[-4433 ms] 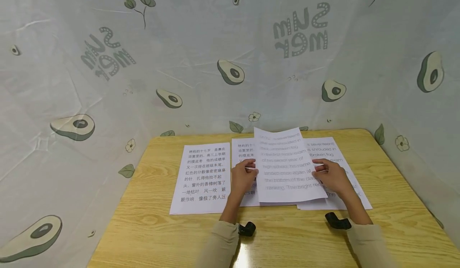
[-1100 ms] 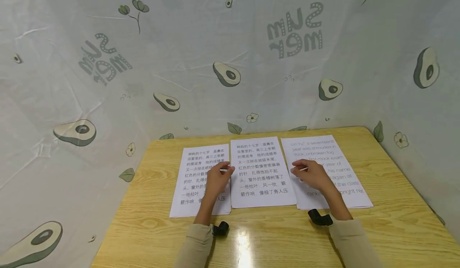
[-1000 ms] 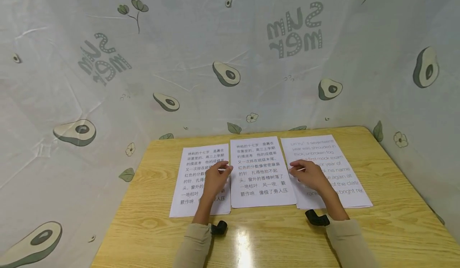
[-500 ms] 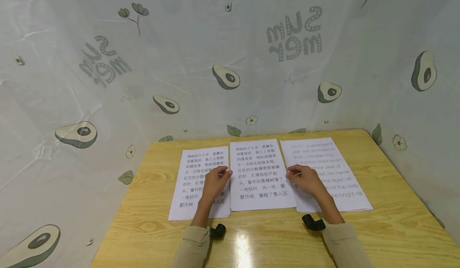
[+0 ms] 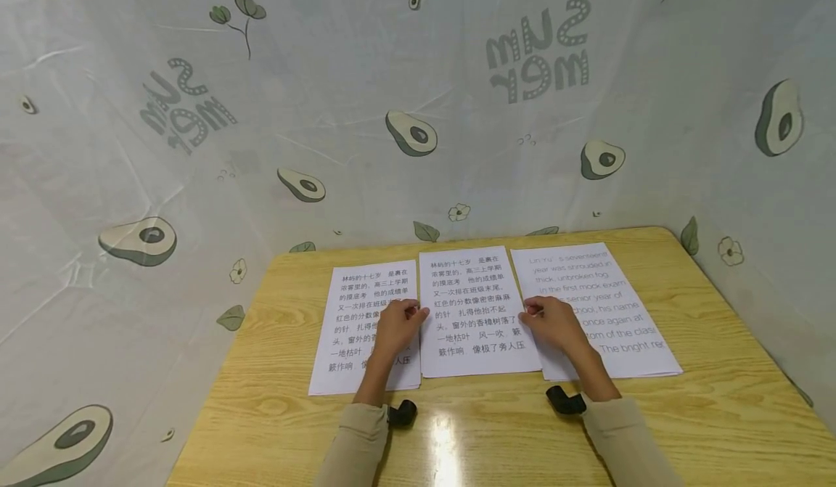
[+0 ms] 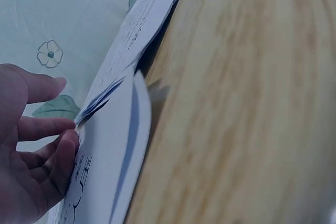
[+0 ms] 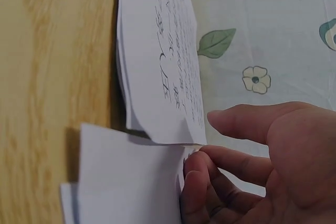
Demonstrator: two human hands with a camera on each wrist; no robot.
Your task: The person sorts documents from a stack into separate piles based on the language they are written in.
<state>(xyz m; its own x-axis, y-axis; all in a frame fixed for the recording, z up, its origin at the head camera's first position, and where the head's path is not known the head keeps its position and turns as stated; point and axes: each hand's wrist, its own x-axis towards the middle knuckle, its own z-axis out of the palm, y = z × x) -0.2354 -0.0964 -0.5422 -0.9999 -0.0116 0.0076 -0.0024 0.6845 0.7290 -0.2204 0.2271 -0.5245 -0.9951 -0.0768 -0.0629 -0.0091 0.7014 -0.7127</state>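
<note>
In the head view, a stack of white sheets printed with Chinese characters [image 5: 473, 320] lies in the middle, between my hands. My left hand [image 5: 395, 327] has its fingertips right at the stack's left edge, over the left stack of Chinese-printed sheets [image 5: 333, 356]. Its thumb stands apart from the index finger in the left wrist view. At the middle stack's right edge is my right hand [image 5: 554, 324], over the right stack of English-printed sheets [image 5: 627, 342]. The right wrist view shows its index fingertip at the sheets' edge, the thumb apart, the other fingers loosely bent.
All three stacks lie side by side on a wooden table [image 5: 483, 429], their near edges slightly uneven. A pale curtain with avocado prints [image 5: 353, 73] hangs behind the table and at both sides. A black wrist camera [image 5: 565, 401] sits at the right cuff.
Earlier both hands held up an English-printed sheet over the middle and right stacks; it is no longer raised. Since then the hands have moved to the middle stack's two side edges.
</note>
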